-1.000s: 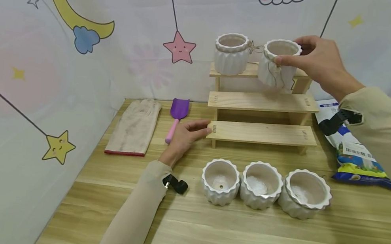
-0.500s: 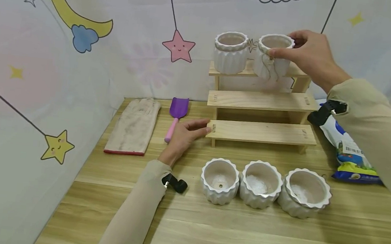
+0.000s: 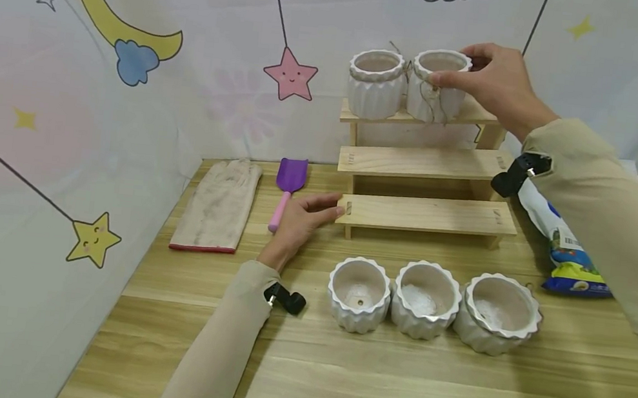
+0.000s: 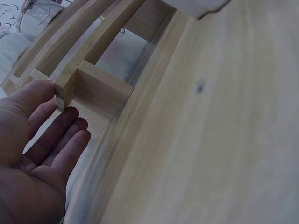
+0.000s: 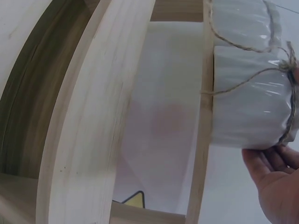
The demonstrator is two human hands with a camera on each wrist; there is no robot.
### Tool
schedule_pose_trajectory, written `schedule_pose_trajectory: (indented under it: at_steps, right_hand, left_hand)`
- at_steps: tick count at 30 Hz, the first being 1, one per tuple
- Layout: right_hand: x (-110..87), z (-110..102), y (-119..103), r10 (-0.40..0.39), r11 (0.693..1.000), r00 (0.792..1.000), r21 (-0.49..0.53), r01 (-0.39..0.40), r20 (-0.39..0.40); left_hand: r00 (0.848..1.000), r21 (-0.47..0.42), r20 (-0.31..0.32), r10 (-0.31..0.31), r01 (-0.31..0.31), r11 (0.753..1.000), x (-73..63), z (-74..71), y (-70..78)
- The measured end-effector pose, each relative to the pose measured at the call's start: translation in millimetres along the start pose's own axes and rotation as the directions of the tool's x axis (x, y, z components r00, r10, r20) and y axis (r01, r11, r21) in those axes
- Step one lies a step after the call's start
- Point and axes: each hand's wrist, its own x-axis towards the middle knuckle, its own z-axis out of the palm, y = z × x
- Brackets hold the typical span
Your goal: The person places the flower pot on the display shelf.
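My right hand (image 3: 503, 85) grips a white ceramic flowerpot (image 3: 436, 98) by its scalloped rim, thumb at the front. Twine is tied round the pot's neck. It stands upright on the top shelf of a three-step wooden plant stand (image 3: 422, 216), close beside a similar white pot (image 3: 374, 88). In the right wrist view the base of the held pot (image 5: 252, 102) meets the shelf board. My left hand (image 3: 298, 226) holds the left end of the lowest step; the left wrist view shows the thumb and fingers at the board's end (image 4: 65, 88).
Three white pots, a left one (image 3: 358, 297), a middle one (image 3: 426, 301) and a right one (image 3: 496, 315), stand in a row before the stand. A purple shovel (image 3: 292, 177) and folded gloves (image 3: 219, 208) lie left. A printed bag (image 3: 575, 265) lies right, partly behind the right arm.
My right hand has brought the twined pot left and down onto the top shelf, beside the other pot. The left hand has stayed at the lowest step.
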Motion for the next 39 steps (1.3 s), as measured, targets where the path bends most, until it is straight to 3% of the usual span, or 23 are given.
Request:
schedule_pose_trajectory:
  at_steps: [15, 25, 34, 39]
  right_hand:
    - [5.8, 6, -1, -0.02, 0.999, 1.0, 0.043, 0.019, 0.012]
    - [6.1, 10, -1, -0.064, 0.998, 0.998, 0.018, 0.064, 0.021]
    - [-0.8, 4, 4, -0.08, 0.997, 0.995, -0.012, 0.081, 0.063]
    - [-12.1, -5, 9, -0.091, 0.995, 0.995, -0.038, 0.093, 0.04]
  left_hand:
    - [1.0, -0.009, -0.017, -0.001, 0.001, 1.0, -1.3, 0.5, 0.7]
    - [1.0, -0.008, -0.015, 0.0, 0.0, 1.0, -2.4, -2.9, 0.6]
    - [1.0, 0.007, -0.012, -0.001, 0.001, 1.0, -1.6, -4.0, -1.0]
    - [1.0, 0.004, -0.018, -0.001, 0.001, 1.0, -1.5, -3.3, -1.5]
